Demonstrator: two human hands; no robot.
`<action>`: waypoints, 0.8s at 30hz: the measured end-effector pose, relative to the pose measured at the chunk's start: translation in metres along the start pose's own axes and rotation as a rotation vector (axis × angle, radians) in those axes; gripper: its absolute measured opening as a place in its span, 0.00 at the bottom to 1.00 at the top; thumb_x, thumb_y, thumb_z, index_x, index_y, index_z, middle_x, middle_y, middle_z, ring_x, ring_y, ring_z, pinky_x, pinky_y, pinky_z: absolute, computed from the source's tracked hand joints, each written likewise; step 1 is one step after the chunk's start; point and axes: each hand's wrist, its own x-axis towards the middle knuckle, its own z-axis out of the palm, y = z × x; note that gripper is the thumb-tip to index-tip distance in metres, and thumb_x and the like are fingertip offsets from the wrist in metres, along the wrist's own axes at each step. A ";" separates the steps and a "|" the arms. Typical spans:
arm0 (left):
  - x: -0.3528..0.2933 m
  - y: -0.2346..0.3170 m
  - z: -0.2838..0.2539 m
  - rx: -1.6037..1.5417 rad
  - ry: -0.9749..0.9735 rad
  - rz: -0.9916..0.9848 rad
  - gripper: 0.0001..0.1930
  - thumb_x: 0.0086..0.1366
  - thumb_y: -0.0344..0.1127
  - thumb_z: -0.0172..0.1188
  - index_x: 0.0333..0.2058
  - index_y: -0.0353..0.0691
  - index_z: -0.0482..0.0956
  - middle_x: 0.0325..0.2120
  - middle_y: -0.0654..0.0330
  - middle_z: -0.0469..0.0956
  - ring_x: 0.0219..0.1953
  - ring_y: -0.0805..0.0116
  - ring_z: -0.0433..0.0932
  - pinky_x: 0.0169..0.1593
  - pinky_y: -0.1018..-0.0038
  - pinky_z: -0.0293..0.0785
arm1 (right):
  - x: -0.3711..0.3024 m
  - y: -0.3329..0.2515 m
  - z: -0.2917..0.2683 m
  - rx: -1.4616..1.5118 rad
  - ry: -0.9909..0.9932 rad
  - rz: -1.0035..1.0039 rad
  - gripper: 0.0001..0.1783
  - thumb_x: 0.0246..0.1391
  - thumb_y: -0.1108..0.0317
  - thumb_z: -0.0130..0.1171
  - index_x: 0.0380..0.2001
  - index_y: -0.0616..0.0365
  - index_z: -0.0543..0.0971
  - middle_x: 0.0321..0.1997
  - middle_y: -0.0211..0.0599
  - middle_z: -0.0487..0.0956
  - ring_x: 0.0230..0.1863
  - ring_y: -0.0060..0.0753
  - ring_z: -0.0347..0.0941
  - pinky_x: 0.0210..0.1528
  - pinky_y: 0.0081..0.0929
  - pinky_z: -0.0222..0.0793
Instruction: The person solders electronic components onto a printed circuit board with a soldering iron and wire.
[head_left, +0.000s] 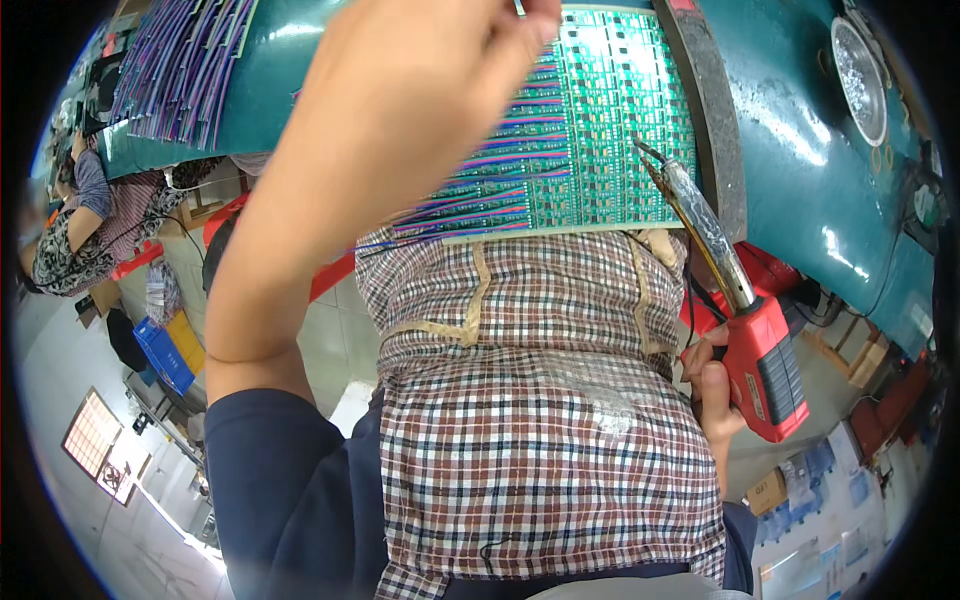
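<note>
My right hand (712, 385) is closed round a red soldering gun (765, 370), to the right of my apron. Its long metal barrel slants up and left, and the dark tip is over a panel of green circuit boards (610, 120); whether it touches cannot be seen. Rows of purple, blue and red wires (500, 170) lie across the left part of the panel. My left hand (480, 45) is raised over the panel's far side, blurred, with its fingers curled in. A small pale bit shows at the fingertips, too little to name. My left forearm hides part of the wires.
A dark metal bar (715, 120) runs along the panel's right side. On the green tabletop (780, 130), a round metal dish (858, 80) sits at far right. Bundles of wired boards (190, 70) lie at far left. Another person's arm (88, 200) is beyond the table's left end.
</note>
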 end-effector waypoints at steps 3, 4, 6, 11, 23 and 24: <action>-0.041 0.000 0.015 0.044 -0.074 0.104 0.07 0.62 0.29 0.67 0.32 0.37 0.76 0.24 0.63 0.71 0.25 0.75 0.72 0.28 0.78 0.68 | 0.000 -0.001 0.005 -0.024 0.024 -0.026 0.18 0.58 0.77 0.59 0.51 0.71 0.78 0.38 0.39 0.81 0.34 0.27 0.76 0.42 0.27 0.74; -0.052 0.002 0.019 0.028 -0.104 0.048 0.08 0.62 0.29 0.68 0.30 0.37 0.76 0.24 0.63 0.71 0.25 0.74 0.72 0.27 0.77 0.68 | -0.002 0.000 0.003 -0.023 0.017 -0.023 0.18 0.58 0.77 0.59 0.51 0.71 0.78 0.38 0.39 0.81 0.34 0.27 0.76 0.42 0.27 0.74; -0.066 -0.003 0.032 0.026 -0.120 -0.010 0.09 0.60 0.31 0.69 0.27 0.38 0.76 0.24 0.62 0.73 0.23 0.72 0.73 0.24 0.75 0.68 | -0.007 0.003 -0.004 -0.091 -0.020 0.035 0.18 0.57 0.77 0.59 0.51 0.72 0.77 0.37 0.38 0.81 0.36 0.28 0.76 0.43 0.28 0.74; -0.072 -0.009 0.051 0.058 -0.073 -0.037 0.10 0.61 0.32 0.68 0.27 0.39 0.75 0.24 0.62 0.74 0.20 0.71 0.71 0.24 0.75 0.68 | -0.005 0.002 0.006 -0.166 -0.019 0.085 0.20 0.57 0.70 0.62 0.51 0.69 0.76 0.33 0.36 0.77 0.33 0.27 0.72 0.39 0.27 0.68; -0.069 -0.012 0.050 0.071 -0.075 -0.034 0.08 0.62 0.32 0.66 0.27 0.38 0.76 0.24 0.61 0.74 0.22 0.68 0.74 0.27 0.73 0.72 | 0.010 0.002 0.017 -0.245 -0.021 0.002 0.17 0.58 0.62 0.63 0.38 0.69 0.75 0.27 0.36 0.73 0.27 0.26 0.68 0.32 0.25 0.64; -0.068 -0.012 0.050 0.069 -0.077 -0.036 0.08 0.61 0.32 0.66 0.27 0.38 0.76 0.24 0.61 0.73 0.22 0.67 0.74 0.27 0.73 0.72 | 0.011 0.001 0.018 -0.227 -0.019 -0.002 0.17 0.58 0.62 0.63 0.36 0.68 0.76 0.26 0.36 0.73 0.27 0.26 0.68 0.32 0.25 0.64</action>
